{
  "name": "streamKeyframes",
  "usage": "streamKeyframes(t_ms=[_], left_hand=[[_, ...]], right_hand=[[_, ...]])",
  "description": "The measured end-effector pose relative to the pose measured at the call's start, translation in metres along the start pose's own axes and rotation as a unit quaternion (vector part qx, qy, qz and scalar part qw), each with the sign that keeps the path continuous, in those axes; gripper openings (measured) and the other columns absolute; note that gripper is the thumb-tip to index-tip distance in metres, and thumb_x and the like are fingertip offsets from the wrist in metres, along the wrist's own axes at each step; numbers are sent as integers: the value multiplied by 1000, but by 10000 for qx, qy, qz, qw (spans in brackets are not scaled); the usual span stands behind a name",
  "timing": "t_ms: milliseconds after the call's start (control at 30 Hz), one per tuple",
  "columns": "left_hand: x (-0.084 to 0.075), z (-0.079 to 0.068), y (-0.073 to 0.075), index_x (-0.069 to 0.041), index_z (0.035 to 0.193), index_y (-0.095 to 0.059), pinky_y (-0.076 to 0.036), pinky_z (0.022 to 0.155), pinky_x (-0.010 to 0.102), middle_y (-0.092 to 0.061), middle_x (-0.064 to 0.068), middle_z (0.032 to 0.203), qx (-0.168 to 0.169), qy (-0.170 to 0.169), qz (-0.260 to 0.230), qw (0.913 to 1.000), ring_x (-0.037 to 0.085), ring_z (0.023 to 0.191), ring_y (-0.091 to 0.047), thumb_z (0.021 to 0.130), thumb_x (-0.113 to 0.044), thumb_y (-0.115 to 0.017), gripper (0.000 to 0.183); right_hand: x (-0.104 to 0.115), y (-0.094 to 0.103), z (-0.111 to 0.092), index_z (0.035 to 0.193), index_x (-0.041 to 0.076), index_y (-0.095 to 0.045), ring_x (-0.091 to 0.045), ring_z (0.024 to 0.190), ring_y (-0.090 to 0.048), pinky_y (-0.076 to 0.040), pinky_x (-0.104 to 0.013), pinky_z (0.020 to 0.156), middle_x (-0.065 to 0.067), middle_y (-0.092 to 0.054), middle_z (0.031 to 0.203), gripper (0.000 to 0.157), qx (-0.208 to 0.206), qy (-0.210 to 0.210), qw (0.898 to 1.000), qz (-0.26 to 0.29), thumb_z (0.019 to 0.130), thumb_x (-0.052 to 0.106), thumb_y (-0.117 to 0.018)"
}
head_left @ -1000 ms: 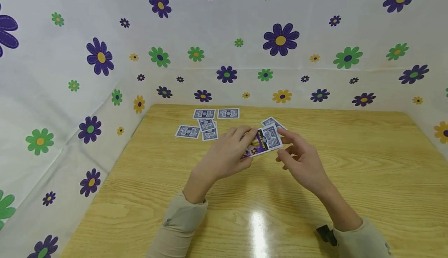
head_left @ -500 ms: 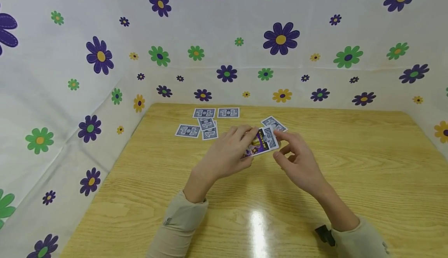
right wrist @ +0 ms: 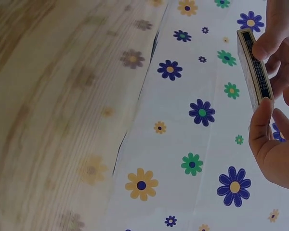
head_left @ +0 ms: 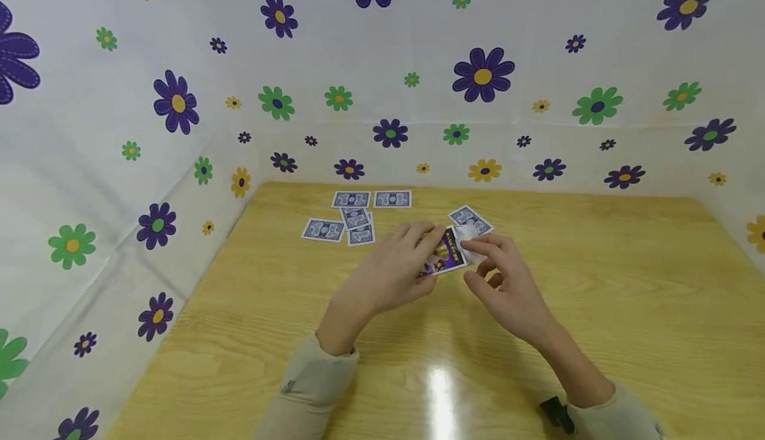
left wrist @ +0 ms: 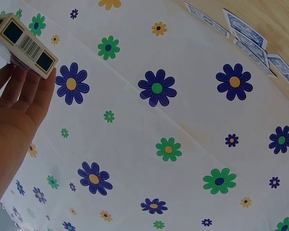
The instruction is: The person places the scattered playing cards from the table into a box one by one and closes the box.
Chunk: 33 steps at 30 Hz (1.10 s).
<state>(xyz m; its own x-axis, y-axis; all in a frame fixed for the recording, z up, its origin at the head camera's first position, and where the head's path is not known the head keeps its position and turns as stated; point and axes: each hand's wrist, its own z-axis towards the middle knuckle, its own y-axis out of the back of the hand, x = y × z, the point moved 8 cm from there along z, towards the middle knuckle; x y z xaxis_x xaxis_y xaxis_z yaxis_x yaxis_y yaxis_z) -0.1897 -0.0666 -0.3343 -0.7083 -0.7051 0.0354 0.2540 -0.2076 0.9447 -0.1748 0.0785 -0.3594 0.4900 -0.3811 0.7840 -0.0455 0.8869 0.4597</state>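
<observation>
My left hand [head_left: 388, 271] grips a purple-and-yellow playing card box [head_left: 445, 254], thumb along the near side and fingers over the top. In the left wrist view the box's barcode end [left wrist: 29, 45] faces the camera. My right hand [head_left: 508, 284] is at the box's right end, its index finger bent across a pale, blurred flap-like piece [head_left: 465, 231] there and its thumb apart below. The right wrist view shows the box's narrow dark side [right wrist: 257, 67] between both hands. Just behind the box lies a blue-backed playing card [head_left: 471, 218], face down.
Several more blue-backed cards [head_left: 323, 229] lie face down at the back left of the wooden table [head_left: 239, 307], two of them overlapping. A flowered white cloth [head_left: 430, 101] hangs behind and at the left. A dark object [head_left: 557, 415] sits by the right sleeve.
The blue-backed card that stuck out of the box's right end slid left and is out of sight. My right index finger followed it to the box end. The left hand keeps its grip.
</observation>
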Motion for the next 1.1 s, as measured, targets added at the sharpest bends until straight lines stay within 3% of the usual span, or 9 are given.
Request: streamKeyframes(t_ms=[367, 600, 867, 1100], left_hand=[[4, -4, 7, 2, 145, -46, -50, 98, 38, -52, 15, 137, -246, 65, -266, 9993, 29, 117, -56, 87, -25, -72, 69], [6, -4, 8, 2, 145, -46, -50, 97, 38, -53, 15, 137, -298, 64, -277, 9992, 29, 116, -56, 87, -24, -71, 68], [9, -5, 8, 2, 145, -46, -51, 95, 37, -53, 16, 136, -350, 112, -312, 9988, 28, 114, -56, 87, -24, -71, 68], [8, -5, 6, 1, 146, -45, -50, 97, 37, -52, 15, 138, -199, 116, -289, 9993, 28, 117, -55, 88, -25, -69, 67]], right_hand=[[-7, 17, 3, 131, 6, -59, -14, 80, -56, -49, -23, 59, -11, -52, 130, 35, -351, -186, 9992, -29, 96, 1, -57], [-22, 27, 13, 130, 4, -59, -20, 88, -58, -50, -24, 66, -13, -56, 125, 33, -399, -527, 9969, -429, 97, 5, -56], [-49, 19, 27, 135, -3, -55, -41, 114, -54, -52, -52, 90, -24, -47, 134, 41, 468, -1218, 9877, -862, 95, 8, -56], [-68, 13, 42, 133, -9, -54, -48, 112, -56, -52, -55, 90, -32, -48, 131, 43, 839, -1321, 9802, -1211, 93, 8, -58]])
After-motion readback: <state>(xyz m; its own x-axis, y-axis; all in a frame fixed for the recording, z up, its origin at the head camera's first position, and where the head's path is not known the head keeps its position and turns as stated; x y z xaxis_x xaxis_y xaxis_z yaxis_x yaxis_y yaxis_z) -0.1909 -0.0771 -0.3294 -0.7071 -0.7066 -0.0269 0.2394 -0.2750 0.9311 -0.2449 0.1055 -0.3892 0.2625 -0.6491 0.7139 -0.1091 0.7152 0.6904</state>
